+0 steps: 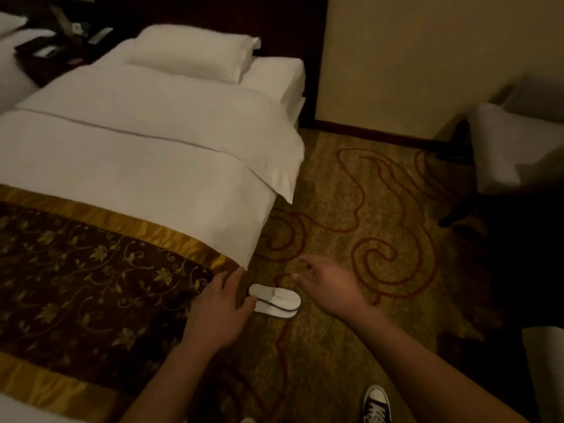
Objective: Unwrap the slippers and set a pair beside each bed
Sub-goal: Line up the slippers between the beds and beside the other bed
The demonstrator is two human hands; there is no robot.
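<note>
A pair of white slippers lies side by side on the patterned carpet, right beside the bed near its foot corner. My left hand hovers just left of the slippers with fingers spread, a fingertip close to the nearer slipper. My right hand is just right of them, fingers apart and holding nothing. No wrapper is visible.
The bed carries a white duvet, a pillow and a brown-gold runner. A nightstand with dark items separates it from a second bed at far left. A white armchair stands right. A sneaker shows at the bottom.
</note>
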